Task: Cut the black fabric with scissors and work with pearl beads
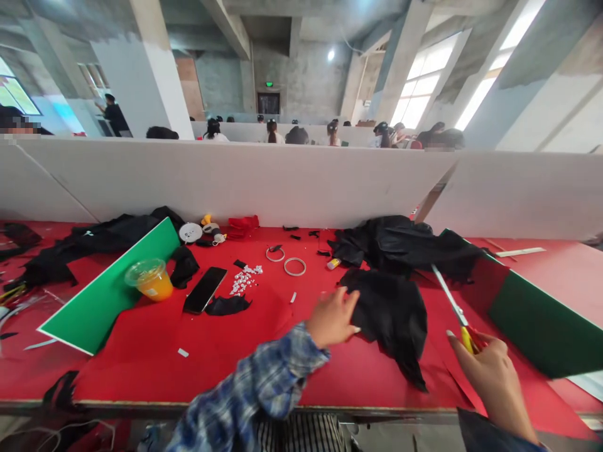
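Observation:
My left hand [332,317], in a blue plaid sleeve, pinches the near edge of a piece of black fabric [393,314] that lies on the red table [226,351]. My right hand [485,370] grips scissors [453,304] with yellow and red handles. Their blades point up and away towards a larger heap of black fabric [409,245]. The blades look closed.
A green board [103,295] lies at left with a cup of orange drink [151,279] on it. A black phone [205,289], white beads [244,279], two rings [294,266] and black scraps lie mid-table. Another green board [532,320] is at right. White partitions [282,182] stand behind; several people sit beyond.

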Motion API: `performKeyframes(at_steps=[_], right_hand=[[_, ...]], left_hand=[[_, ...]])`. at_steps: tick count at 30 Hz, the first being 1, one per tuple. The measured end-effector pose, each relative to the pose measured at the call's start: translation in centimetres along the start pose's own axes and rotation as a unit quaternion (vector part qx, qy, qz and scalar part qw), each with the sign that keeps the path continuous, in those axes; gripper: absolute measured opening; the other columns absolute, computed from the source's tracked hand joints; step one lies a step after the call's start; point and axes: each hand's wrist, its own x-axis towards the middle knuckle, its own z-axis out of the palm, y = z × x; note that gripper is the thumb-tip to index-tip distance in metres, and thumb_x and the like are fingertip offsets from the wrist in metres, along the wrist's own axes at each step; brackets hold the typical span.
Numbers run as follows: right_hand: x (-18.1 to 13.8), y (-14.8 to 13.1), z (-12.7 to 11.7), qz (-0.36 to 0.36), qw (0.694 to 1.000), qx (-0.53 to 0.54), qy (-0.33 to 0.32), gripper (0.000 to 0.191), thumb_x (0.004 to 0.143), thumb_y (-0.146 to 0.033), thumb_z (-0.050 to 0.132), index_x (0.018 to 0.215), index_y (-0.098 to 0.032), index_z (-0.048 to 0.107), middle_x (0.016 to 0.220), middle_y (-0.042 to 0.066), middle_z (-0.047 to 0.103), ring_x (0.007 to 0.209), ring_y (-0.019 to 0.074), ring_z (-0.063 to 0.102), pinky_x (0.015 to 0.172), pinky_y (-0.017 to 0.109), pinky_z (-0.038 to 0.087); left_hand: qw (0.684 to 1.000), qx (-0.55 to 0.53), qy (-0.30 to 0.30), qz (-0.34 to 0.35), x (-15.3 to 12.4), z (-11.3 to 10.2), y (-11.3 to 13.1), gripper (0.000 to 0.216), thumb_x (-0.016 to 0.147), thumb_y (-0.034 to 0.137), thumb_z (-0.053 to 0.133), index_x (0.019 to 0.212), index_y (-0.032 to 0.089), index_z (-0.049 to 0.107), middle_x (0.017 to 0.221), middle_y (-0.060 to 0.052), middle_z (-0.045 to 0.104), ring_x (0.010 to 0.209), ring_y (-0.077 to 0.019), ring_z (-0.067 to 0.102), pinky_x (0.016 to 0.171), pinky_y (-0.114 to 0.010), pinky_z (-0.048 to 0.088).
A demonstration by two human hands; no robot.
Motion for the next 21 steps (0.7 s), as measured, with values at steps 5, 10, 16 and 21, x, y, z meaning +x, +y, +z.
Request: performKeyframes(at_steps=[5,10,16,21], right_hand=[[-2.1,-1.0,2.4,0.039,0.99,-0.127,-0.052,0.077,0.075,-0.068,0.034,0.121,-0.008,0.047,0.108,0.033,0.054,0.103,0.0488,0.055,0.077,0.058,0.044],[-2.2,-3.0,5.4,0.047,0.994,-0.097,0.017,0.077,0.075,-0.067,0.039,0.125,-0.009,0.048,0.119,0.034,0.046,0.11,0.0519,0.048,0.08,0.062,0.038],[-3.2,-5.5,7.6,0.024,0.99,-0.137,0.022,0.075,0.081,-0.054,0.042,0.119,0.01,0.049,0.115,0.042,0.045,0.106,0.0528,0.048,0.074,0.056,0.04],[-3.7,-6.0,5.8,-0.026,0.968,-0.249,-0.028,0.062,0.086,-0.053,0.039,0.103,0.002,0.063,0.104,0.033,0.057,0.101,0.0478,0.054,0.071,0.053,0.042]], left_hand=[[0.963,0.12,0.031,-0.239,-10.3,-4.3,-9.7,0.046,0.086,0.024,0.052,0.13,0.01,0.047,0.125,-0.024,0.055,0.114,-0.0349,0.056,0.091,-0.045,0.046],[0.918,0.239,0.054,-0.311,-16.7,0.4,-12.8,0.052,0.088,0.026,0.052,0.136,0.008,0.043,0.14,-0.029,0.038,0.129,-0.0421,0.039,0.095,-0.055,0.041],[0.966,0.241,0.023,-0.093,-18.5,2.1,-12.8,0.044,0.092,0.016,0.041,0.136,0.022,0.044,0.14,-0.011,0.048,0.131,-0.0239,0.042,0.103,-0.047,0.04],[0.973,0.227,0.03,-0.029,-18.3,0.0,-15.5,0.049,0.087,0.001,0.035,0.128,0.021,0.053,0.129,-0.007,0.059,0.121,-0.018,0.052,0.103,-0.039,0.043]])
